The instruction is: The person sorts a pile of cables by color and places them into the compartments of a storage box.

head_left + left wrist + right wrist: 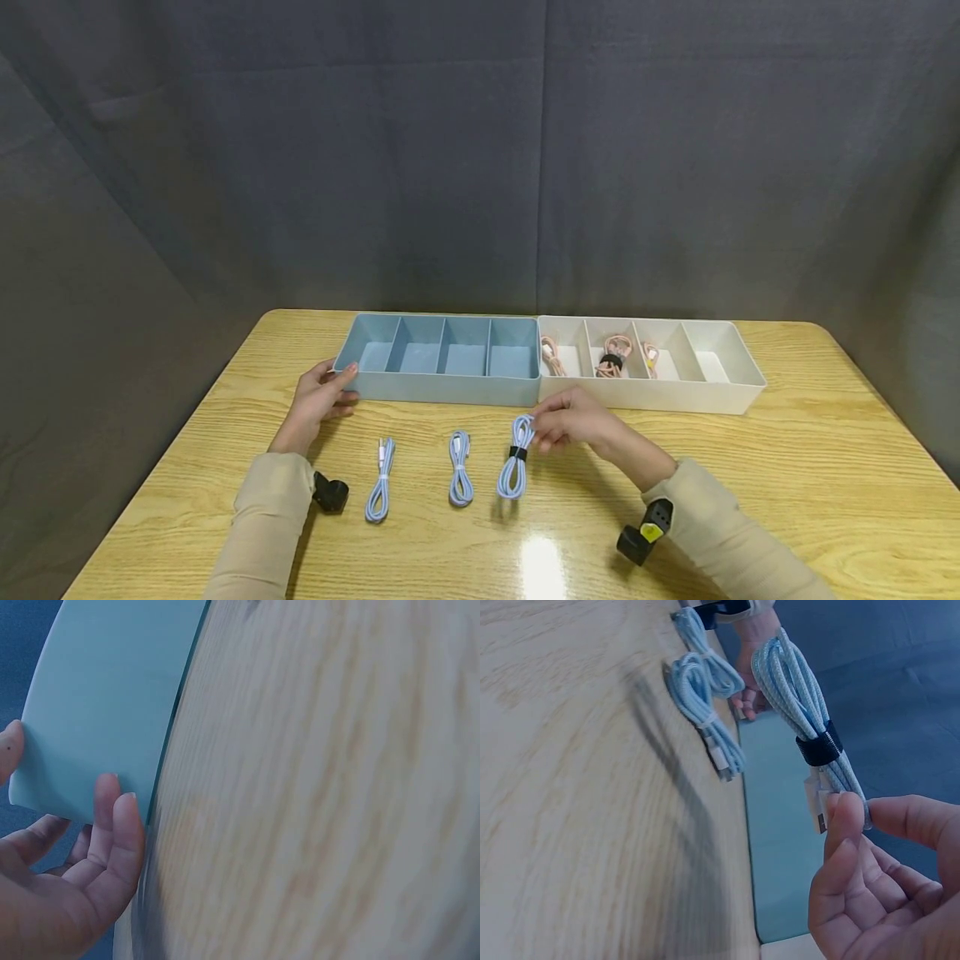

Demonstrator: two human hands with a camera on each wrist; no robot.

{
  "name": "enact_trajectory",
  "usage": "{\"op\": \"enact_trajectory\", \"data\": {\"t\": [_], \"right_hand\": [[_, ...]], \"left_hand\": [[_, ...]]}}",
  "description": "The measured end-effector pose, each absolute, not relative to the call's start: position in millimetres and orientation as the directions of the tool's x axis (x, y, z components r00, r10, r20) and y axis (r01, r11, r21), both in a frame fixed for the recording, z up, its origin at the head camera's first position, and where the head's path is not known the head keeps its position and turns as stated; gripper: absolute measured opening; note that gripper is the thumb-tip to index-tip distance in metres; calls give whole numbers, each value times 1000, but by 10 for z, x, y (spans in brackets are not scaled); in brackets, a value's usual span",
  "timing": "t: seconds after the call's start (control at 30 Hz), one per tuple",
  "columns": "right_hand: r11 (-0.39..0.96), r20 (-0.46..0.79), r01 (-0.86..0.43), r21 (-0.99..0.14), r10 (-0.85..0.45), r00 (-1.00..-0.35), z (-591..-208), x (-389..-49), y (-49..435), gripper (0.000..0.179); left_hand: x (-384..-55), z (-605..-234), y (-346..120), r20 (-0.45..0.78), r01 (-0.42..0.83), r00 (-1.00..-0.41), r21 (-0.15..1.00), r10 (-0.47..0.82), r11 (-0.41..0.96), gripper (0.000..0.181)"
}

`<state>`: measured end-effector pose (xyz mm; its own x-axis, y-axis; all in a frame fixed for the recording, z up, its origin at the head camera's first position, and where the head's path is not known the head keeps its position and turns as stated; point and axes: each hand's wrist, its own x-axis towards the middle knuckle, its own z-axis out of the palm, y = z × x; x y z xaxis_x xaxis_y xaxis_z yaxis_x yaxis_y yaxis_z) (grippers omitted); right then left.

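Note:
My right hand (pixel 573 421) pinches one end of a coiled light-blue charging cable (pixel 512 477) between thumb and fingertips. A black strap (pixel 820 745) binds the cable, which hangs tilted above the table with its white plug near my fingers. My left hand (pixel 317 406) holds the near left corner of a blue compartment box (pixel 442 389), thumb at the rim and fingers around the outer wall. Two more coiled blue cables lie on the table in front of the box, a left one (pixel 378 498) and a middle one (pixel 460 485).
A white compartment box (pixel 660 396) adjoins the blue one on the right. Pink coiled cables sit in its three left compartments, including a black-strapped bundle (pixel 615 354). The wooden table (pixel 810 467) ends at a dark grey curtain (pixel 420 183).

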<state>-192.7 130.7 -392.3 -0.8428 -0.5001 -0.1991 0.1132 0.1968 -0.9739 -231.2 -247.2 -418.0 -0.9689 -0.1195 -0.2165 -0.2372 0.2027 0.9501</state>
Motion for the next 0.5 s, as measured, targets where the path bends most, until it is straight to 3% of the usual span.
{"op": "enact_trajectory", "data": {"t": [0.5], "right_hand": [[179,-190,121,-976,-444,-875,-3736,-2016,1339,24]], "left_hand": [[-2321,-4229,-2481,-191,-212,-973,960,-127,183,72]]}}
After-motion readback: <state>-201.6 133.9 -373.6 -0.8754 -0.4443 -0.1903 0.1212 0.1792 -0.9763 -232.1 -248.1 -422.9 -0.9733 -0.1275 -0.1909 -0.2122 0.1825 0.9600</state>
